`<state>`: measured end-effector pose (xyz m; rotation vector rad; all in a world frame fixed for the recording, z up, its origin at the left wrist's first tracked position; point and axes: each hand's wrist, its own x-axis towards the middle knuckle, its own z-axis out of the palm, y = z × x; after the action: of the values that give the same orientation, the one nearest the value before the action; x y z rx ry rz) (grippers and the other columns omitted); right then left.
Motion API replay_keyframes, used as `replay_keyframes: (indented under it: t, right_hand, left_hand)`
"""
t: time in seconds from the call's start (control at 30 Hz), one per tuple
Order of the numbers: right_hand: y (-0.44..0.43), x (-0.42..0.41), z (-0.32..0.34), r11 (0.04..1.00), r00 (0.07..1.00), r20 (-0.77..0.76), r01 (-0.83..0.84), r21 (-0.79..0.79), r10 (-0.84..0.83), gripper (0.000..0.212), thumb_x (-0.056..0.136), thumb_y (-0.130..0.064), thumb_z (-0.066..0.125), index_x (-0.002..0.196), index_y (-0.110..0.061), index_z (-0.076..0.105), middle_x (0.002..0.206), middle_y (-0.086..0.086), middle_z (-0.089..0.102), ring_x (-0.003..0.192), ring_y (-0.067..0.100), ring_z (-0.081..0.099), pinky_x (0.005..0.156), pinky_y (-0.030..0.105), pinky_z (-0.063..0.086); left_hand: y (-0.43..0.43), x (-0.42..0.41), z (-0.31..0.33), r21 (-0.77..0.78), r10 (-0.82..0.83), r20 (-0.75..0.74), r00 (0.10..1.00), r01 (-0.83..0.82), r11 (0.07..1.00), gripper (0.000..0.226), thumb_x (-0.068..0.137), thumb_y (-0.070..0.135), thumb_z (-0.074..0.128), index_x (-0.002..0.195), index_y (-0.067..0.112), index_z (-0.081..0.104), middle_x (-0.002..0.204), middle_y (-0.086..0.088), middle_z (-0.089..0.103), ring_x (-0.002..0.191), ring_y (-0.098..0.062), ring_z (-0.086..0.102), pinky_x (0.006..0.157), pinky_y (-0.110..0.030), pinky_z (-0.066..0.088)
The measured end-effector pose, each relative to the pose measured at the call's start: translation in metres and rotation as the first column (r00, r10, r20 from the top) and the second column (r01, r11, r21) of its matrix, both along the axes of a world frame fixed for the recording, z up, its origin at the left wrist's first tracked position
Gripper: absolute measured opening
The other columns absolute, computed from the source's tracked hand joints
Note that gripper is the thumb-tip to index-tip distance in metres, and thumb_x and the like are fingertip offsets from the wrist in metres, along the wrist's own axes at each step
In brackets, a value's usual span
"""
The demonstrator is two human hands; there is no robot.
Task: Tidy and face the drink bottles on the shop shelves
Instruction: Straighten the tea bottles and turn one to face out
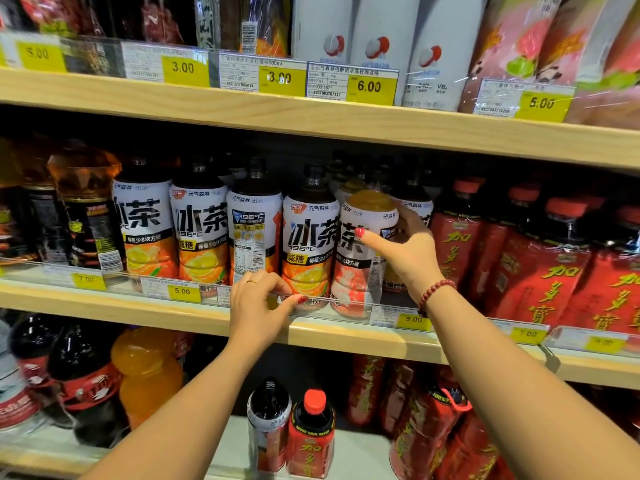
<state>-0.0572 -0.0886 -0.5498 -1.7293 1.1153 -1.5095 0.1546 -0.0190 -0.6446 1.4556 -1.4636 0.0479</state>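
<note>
Middle shelf [311,336], front row of iced-tea bottles: right hand [405,251] wrapped around peach-label bottle [360,258] at mid-label, thumb in front; left hand [258,306] pinching clear shelf rail [114,273] beside orange-label bottle [308,251]. Full, probably heavy; film label likely slick, so best gripped at the waist.

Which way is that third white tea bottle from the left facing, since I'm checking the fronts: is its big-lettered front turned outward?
No, the third white tea bottle shows its small-print side panel, unlike its neighbours.
</note>
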Motion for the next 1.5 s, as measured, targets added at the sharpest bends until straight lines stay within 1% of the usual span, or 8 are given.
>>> replay_keyframes:
  t: [0.13,0.27,0.4,0.57,0.83,1.03,1.17,1.5]
  right_hand:
    - [0.005,-0.01,-0.019,0.997,0.971,-0.237,-0.007,0.078,0.025,0.065,0.058,-0.046,0.086,0.109,-0.029,0.05,0.093,-0.025,0.054,0.088,0.001,0.054,0.065,0.008,0.039]
    - [0.003,-0.012,-0.029,0.996,0.954,-0.295,0.065,0.068,-0.042,0.051,0.056,-0.048,0.086,0.082,-0.012,0.062,0.07,-0.014,0.07,0.07,0.003,0.065,0.055,0.021,0.053]
    - [0.002,-0.015,-0.03,0.997,0.971,-0.24,0.018,0.071,-0.001,0.048,0.061,-0.036,0.087,0.055,-0.029,0.04,0.029,-0.022,0.037,0.03,-0.002,0.038,0.033,0.009,0.027]
    - [0.003,-0.017,-0.03,0.994,0.96,-0.277,-0.017,0.106,0.046,0.051,0.063,-0.045,0.084,0.087,-0.004,0.065,0.055,-0.01,0.057,0.046,0.003,0.045,0.046,0.019,0.038]
    - [0.014,-0.012,-0.036,0.989,0.97,-0.236,-0.029,0.145,0.063,0.056,0.073,-0.04,0.078,0.118,-0.012,0.057,0.113,-0.003,0.062,0.102,0.012,0.056,0.085,0.026,0.044]
    - [0.046,-0.014,-0.061,0.991,0.955,-0.271,0.1,-0.093,-0.122,0.053,0.076,-0.034,0.076,0.12,-0.014,0.056,0.11,-0.009,0.052,0.104,0.007,0.05,0.087,0.02,0.039]
    - [0.084,-0.001,-0.098,0.952,0.982,-0.123,0.105,-0.286,-0.145,0.036,0.079,-0.025,0.075,0.111,-0.021,0.061,0.105,-0.005,0.061,0.1,0.006,0.057,0.086,0.008,0.041]
    - [0.1,0.078,-0.224,0.919,0.949,-0.181,-0.183,0.349,0.258,0.05,0.074,-0.025,0.079,0.118,-0.029,0.055,0.119,-0.006,0.058,0.106,0.002,0.056,0.095,0.023,0.047]
  left_hand:
    - [0.0,-0.001,0.001,0.013,0.012,-0.007,1.0,-0.011,1.0,0.022,0.073,0.033,0.078,0.067,0.029,0.057,0.075,0.016,0.055,0.081,-0.011,0.05,0.085,-0.036,0.038]
    - [0.001,-0.002,0.001,0.02,0.011,-0.02,1.0,-0.011,1.0,0.021,0.073,0.032,0.078,0.068,0.026,0.059,0.075,0.014,0.056,0.081,-0.011,0.05,0.084,-0.036,0.038]
    - [0.002,-0.003,0.003,0.047,0.017,-0.045,0.999,-0.015,0.999,0.021,0.073,0.031,0.078,0.067,0.027,0.059,0.076,0.011,0.058,0.084,-0.014,0.05,0.084,-0.034,0.036]
    - [0.004,-0.005,0.008,0.074,0.014,-0.056,0.998,-0.01,0.997,0.021,0.074,0.027,0.079,0.066,0.024,0.06,0.075,0.012,0.057,0.085,-0.014,0.05,0.086,-0.044,0.043]
    - [0.006,-0.003,0.016,0.106,-0.025,-0.026,0.999,0.028,0.994,0.021,0.073,0.024,0.079,0.064,0.024,0.061,0.073,0.011,0.058,0.084,-0.017,0.053,0.082,-0.047,0.048]
    - [0.014,0.024,0.017,0.077,-0.155,0.092,0.984,0.149,0.986,0.013,0.074,0.015,0.079,0.078,0.022,0.069,0.081,0.005,0.065,0.086,-0.013,0.056,0.075,-0.021,0.046]
    - [0.022,0.05,0.014,0.009,-0.012,0.174,0.985,0.01,1.0,0.018,0.071,0.018,0.082,0.083,0.012,0.071,0.084,-0.005,0.066,0.087,-0.024,0.057,0.078,-0.037,0.043]
    - [0.014,0.052,-0.007,-0.06,0.059,0.191,0.98,-0.048,0.997,0.029,0.07,0.03,0.082,0.087,0.014,0.065,0.092,0.005,0.05,0.095,-0.027,0.052,0.078,-0.031,0.033]
